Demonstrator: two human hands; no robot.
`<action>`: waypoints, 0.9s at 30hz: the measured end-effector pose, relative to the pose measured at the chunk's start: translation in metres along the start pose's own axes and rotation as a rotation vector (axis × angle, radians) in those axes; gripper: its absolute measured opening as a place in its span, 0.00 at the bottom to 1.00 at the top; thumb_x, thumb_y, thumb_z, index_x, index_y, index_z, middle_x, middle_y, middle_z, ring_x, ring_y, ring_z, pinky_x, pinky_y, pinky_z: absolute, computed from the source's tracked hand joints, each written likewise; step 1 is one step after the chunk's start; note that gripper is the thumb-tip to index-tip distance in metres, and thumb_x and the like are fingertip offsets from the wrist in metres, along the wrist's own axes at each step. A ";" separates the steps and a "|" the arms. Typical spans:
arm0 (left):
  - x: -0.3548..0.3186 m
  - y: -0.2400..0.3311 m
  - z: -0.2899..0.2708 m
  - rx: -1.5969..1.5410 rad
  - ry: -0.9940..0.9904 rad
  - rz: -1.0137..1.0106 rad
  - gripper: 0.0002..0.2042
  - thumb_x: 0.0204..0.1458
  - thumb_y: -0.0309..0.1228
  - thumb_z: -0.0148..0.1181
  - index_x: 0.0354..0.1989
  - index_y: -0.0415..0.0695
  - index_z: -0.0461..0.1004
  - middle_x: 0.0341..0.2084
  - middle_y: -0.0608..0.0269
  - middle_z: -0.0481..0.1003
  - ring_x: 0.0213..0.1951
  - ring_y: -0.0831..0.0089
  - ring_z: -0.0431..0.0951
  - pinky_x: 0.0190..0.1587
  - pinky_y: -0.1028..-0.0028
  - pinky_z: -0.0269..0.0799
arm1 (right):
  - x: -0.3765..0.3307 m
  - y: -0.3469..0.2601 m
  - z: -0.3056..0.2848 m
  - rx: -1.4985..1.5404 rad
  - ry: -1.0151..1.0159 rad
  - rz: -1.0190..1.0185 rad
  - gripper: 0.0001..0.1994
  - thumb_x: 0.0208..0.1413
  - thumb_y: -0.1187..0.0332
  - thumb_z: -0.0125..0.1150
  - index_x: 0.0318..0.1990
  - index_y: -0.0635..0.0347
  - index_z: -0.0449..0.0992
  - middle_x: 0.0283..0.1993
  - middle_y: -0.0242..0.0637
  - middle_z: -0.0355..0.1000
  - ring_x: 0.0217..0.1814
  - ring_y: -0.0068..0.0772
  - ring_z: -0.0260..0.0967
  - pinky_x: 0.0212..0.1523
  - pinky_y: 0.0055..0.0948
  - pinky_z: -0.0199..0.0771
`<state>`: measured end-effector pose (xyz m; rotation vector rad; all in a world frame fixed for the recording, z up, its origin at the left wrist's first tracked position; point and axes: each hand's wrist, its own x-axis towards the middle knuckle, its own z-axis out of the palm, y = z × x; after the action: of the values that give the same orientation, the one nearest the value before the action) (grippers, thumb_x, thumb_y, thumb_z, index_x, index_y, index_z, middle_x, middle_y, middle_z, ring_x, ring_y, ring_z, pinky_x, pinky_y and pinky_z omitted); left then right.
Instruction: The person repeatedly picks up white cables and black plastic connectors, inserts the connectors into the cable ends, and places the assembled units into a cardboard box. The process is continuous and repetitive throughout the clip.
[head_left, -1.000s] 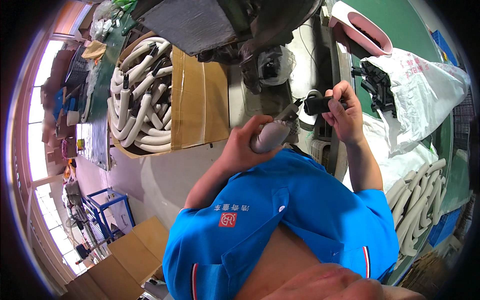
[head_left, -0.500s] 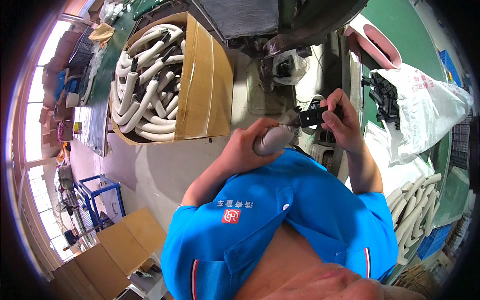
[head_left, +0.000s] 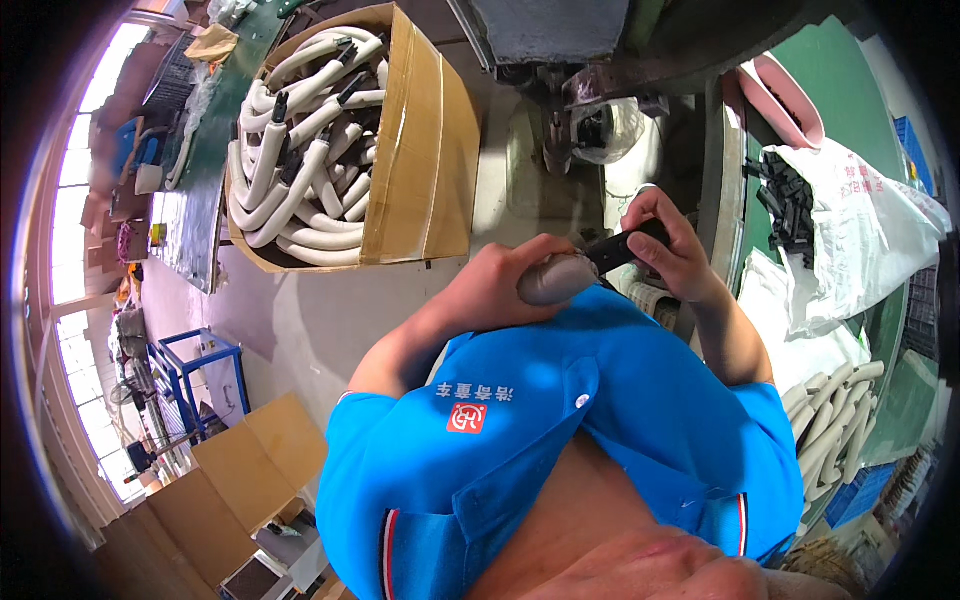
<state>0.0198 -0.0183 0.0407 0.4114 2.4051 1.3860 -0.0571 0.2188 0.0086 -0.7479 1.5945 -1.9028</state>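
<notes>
We note a bright blue shirt (head_left: 560, 420) with a red-and-white emblem, a grey tube (head_left: 556, 280) tipped by a black cap (head_left: 628, 248), cream tubes (head_left: 300, 170) in a brown cardboard box (head_left: 420, 160), and a white bag (head_left: 870, 240).

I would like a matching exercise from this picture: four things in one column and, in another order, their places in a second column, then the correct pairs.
Things:
1. pale curved foam tube with grey end
2. small black plastic part
3. open brown cardboard box of pale curved tubes
4. white plastic sack with black parts

Places:
A. on the green surface, at the person's right
B. gripped in the left hand
C. on the floor, ahead and to the left
D. held by the right hand

Pairs: 1-B, 2-D, 3-C, 4-A
</notes>
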 end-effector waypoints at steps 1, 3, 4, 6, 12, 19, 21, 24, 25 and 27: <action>0.002 -0.008 -0.004 0.019 0.000 0.028 0.25 0.38 0.31 0.68 0.48 0.45 0.67 0.32 0.51 0.77 0.37 0.60 0.79 0.40 0.68 0.73 | 0.006 0.001 0.002 -0.019 0.038 0.030 0.07 0.61 0.64 0.48 0.39 0.57 0.61 0.28 0.25 0.56 0.29 0.11 0.52 0.27 0.15 0.54; 0.014 -0.028 -0.012 0.073 -0.002 0.042 0.26 0.38 0.33 0.67 0.48 0.46 0.67 0.33 0.50 0.76 0.38 0.57 0.78 0.40 0.67 0.73 | 0.020 0.019 0.000 -0.178 0.145 0.045 0.11 0.64 0.62 0.40 0.41 0.59 0.65 0.27 0.24 0.54 0.26 0.11 0.49 0.25 0.16 0.52; 0.024 -0.041 -0.017 0.112 -0.003 0.020 0.26 0.38 0.33 0.67 0.49 0.47 0.66 0.34 0.50 0.76 0.37 0.55 0.78 0.40 0.66 0.73 | 0.032 0.036 -0.002 -0.208 0.238 0.059 0.14 0.64 0.60 0.40 0.36 0.60 0.67 0.25 0.24 0.55 0.24 0.13 0.50 0.25 0.19 0.53; 0.040 -0.063 -0.024 0.191 -0.025 -0.020 0.28 0.38 0.34 0.66 0.50 0.48 0.65 0.35 0.50 0.76 0.38 0.54 0.77 0.40 0.65 0.72 | 0.056 0.075 -0.013 -0.294 0.366 0.168 0.16 0.64 0.59 0.42 0.32 0.62 0.68 0.21 0.29 0.57 0.21 0.22 0.55 0.25 0.23 0.57; 0.081 -0.074 -0.074 0.308 0.025 0.053 0.30 0.39 0.34 0.66 0.54 0.50 0.64 0.38 0.51 0.76 0.41 0.58 0.77 0.43 0.66 0.72 | 0.118 0.070 -0.036 -0.642 0.445 0.021 0.12 0.61 0.64 0.44 0.32 0.64 0.69 0.25 0.43 0.66 0.27 0.40 0.65 0.31 0.34 0.66; 0.110 -0.083 -0.093 0.299 0.061 0.136 0.29 0.39 0.34 0.67 0.53 0.46 0.65 0.38 0.52 0.76 0.42 0.61 0.77 0.46 0.67 0.71 | 0.157 0.123 -0.090 -1.793 0.220 -0.097 0.18 0.55 0.66 0.48 0.52 0.63 0.67 0.53 0.51 0.64 0.55 0.46 0.63 0.54 0.41 0.63; 0.120 -0.087 -0.096 0.285 0.050 0.069 0.29 0.39 0.34 0.67 0.53 0.45 0.65 0.38 0.52 0.76 0.43 0.61 0.76 0.46 0.66 0.71 | 0.169 0.128 -0.103 -1.489 0.352 -0.030 0.20 0.57 0.61 0.46 0.53 0.63 0.66 0.56 0.51 0.63 0.59 0.45 0.60 0.57 0.39 0.60; 0.122 -0.109 -0.095 0.271 0.024 -0.084 0.29 0.39 0.35 0.67 0.52 0.45 0.66 0.40 0.52 0.75 0.45 0.60 0.75 0.48 0.65 0.70 | 0.166 0.135 -0.091 -0.867 0.530 0.151 0.19 0.59 0.57 0.43 0.47 0.64 0.68 0.51 0.52 0.66 0.56 0.45 0.62 0.53 0.39 0.62; 0.115 -0.142 -0.082 0.329 0.040 -0.080 0.28 0.38 0.35 0.67 0.52 0.45 0.67 0.40 0.52 0.75 0.45 0.60 0.75 0.48 0.65 0.69 | 0.161 0.135 -0.076 -0.846 0.466 0.340 0.17 0.59 0.59 0.42 0.43 0.64 0.69 0.46 0.53 0.68 0.51 0.47 0.64 0.48 0.40 0.64; 0.119 -0.162 -0.086 0.389 0.093 0.016 0.29 0.37 0.36 0.67 0.52 0.45 0.67 0.40 0.51 0.75 0.46 0.59 0.74 0.50 0.63 0.68 | 0.151 0.140 -0.061 -0.861 0.445 0.292 0.15 0.58 0.63 0.42 0.44 0.64 0.68 0.45 0.56 0.67 0.51 0.49 0.65 0.46 0.43 0.66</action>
<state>-0.1373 -0.1147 -0.0766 0.4702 2.7573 0.9556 -0.1985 0.1314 -0.1280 -0.3601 2.6848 -1.1713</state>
